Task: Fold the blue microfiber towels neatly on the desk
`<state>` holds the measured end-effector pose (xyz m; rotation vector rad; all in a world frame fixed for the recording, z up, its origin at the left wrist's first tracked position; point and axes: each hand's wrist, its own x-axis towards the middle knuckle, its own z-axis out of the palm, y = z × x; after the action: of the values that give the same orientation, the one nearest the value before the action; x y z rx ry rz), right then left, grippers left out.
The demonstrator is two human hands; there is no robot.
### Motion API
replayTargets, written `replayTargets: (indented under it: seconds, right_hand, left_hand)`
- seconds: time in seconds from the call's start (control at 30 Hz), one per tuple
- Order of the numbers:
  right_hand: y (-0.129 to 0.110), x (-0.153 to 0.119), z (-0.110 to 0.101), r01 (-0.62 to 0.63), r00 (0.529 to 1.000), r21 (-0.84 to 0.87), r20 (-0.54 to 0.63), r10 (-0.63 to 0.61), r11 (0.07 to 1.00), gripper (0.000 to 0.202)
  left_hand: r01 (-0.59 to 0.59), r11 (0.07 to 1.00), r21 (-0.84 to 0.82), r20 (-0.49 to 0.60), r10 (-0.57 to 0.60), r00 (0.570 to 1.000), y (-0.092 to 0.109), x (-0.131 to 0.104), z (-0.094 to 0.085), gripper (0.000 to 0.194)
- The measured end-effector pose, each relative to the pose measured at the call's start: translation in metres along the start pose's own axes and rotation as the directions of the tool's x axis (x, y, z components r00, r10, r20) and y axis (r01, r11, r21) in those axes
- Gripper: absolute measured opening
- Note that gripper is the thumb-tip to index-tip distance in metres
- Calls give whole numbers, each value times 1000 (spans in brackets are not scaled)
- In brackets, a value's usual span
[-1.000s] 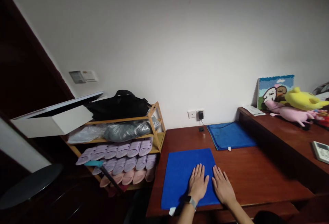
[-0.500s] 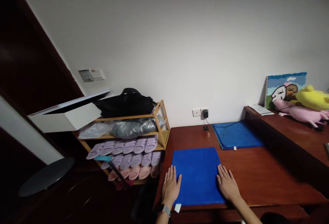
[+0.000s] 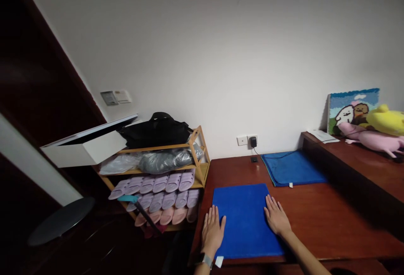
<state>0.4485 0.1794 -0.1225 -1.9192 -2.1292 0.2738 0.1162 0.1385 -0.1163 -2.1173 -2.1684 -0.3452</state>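
Note:
A bright blue cloth [image 3: 243, 220] lies flat and squared on the reddish-brown wooden table [image 3: 328, 220], with a small white tag [image 3: 219, 261] at its near left corner. My left hand [image 3: 213, 231] rests flat over the cloth's left edge, fingers stretched away from me. On the opposite side, my right hand [image 3: 277, 216] lies palm down along the right edge, fingers apart. Neither hand grips anything. Farther back, a second folded blue cloth [image 3: 293, 167] with its own white tag lies near the wall.
A wooden shoe rack [image 3: 202, 157] holding several slippers [image 3: 170, 182] and a black bag [image 3: 158, 130] stands left of the table. A black plug [image 3: 253, 141] sits in the wall socket, its cord trailing over the rear cloth. Plush toys [image 3: 369, 138] lie on the right ledge.
My right hand has slid slightly forward along the cloth's right edge. The left hand stays flat at the left edge. The whole view has shifted a little.

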Motion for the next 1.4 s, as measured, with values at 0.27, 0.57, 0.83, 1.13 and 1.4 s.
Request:
replayTargets:
  seconds: [0.27, 0.57, 0.83, 1.13, 1.4]
  right_hand:
    - [4, 3, 3, 25, 999, 27, -40, -24, 999, 65]
    - [4, 5, 8, -5, 999, 10, -51, 5, 1000, 67]
    - [-6, 16, -1, -36, 999, -60, -43, 34, 998, 66]
    - [-15, 73, -21, -50, 994, -65, 92, 56, 997, 69]
    - [-6, 77, 1, -46, 998, -19, 38, 47, 999, 70]
  left_hand:
    - [-250, 955, -159, 59, 262, 963, 123, 34, -3, 70]
    - [-81, 994, -73, 90, 87, 992, 65, 43, 3, 71]
    - [22, 1000, -18, -2, -23, 1000, -10, 36, 8, 69]
    - [48, 999, 0, 72, -48, 996, -3, 36, 0, 73]
    - [53, 996, 78, 81, -59, 995, 1, 46, 0, 75]
